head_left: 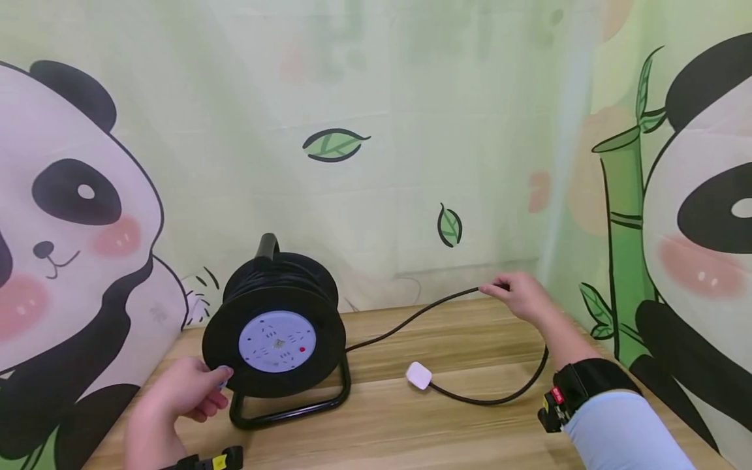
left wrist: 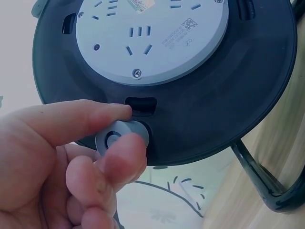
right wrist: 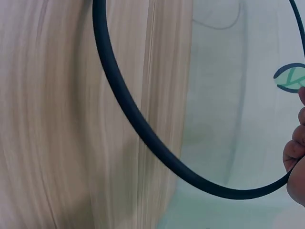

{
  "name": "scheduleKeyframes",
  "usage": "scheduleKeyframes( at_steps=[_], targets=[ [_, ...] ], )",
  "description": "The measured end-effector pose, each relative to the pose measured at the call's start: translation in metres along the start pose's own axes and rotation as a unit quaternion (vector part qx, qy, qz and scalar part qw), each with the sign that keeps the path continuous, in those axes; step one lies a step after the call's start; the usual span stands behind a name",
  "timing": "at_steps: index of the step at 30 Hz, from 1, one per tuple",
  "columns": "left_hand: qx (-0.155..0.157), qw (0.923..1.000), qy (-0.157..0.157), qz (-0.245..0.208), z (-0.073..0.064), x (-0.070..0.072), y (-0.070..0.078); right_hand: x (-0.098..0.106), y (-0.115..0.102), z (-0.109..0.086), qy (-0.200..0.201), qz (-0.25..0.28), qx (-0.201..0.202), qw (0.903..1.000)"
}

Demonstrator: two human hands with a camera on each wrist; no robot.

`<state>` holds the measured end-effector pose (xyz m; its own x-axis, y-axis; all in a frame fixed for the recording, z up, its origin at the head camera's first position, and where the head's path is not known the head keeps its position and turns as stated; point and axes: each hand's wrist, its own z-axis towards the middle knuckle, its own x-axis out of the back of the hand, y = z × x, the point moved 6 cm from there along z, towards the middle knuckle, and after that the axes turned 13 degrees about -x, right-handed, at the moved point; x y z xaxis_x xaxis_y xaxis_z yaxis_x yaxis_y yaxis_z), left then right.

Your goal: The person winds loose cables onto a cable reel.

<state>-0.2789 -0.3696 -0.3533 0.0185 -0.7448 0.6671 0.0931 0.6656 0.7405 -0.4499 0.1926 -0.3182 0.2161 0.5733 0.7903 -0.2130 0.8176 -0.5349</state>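
A black cable reel [head_left: 217, 329] stands on the table, its round pale socket panel [head_left: 277, 341] facing me. Low on the left of its disc, my left hand [head_left: 190, 388] pinches a small grey knob [left wrist: 138, 129] between thumb and finger, as the left wrist view shows. To the right, my right hand [head_left: 519, 295] grips the black cable [head_left: 423, 318] between thumb and fingers, above the tabletop. From the reel the cable rises to that hand, then loops down and back to a white plug [head_left: 419, 376] lying on the wood.
Under the reel is a black tubular stand [head_left: 294, 414] resting on the wooden table [head_left: 376, 437]. A black carrying handle [head_left: 268, 245] sticks up at its top. Behind the table hangs a pale green cloth [head_left: 388, 183] printed with pandas, leaves and bamboo.
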Motion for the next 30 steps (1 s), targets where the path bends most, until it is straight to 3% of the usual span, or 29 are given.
scheduleKeyframes(
  at_steps=[20, 26, 30],
  targets=[
    [-0.005, 0.9997, 0.021, 0.012, 0.001, 0.009, 0.004, -0.006, -0.014, -0.004, 0.016, 0.008, 0.021, 0.9996],
    [-0.006, 0.9986, 0.045, 0.028, 0.002, 0.017, 0.006, -0.012, -0.027, -0.006, 0.013, 0.003, 0.036, 0.9993],
    [-0.007, 0.9974, 0.070, 0.013, 0.002, 0.021, 0.009, -0.018, -0.038, -0.006, 0.013, -0.003, 0.052, 0.9986]
  ],
)
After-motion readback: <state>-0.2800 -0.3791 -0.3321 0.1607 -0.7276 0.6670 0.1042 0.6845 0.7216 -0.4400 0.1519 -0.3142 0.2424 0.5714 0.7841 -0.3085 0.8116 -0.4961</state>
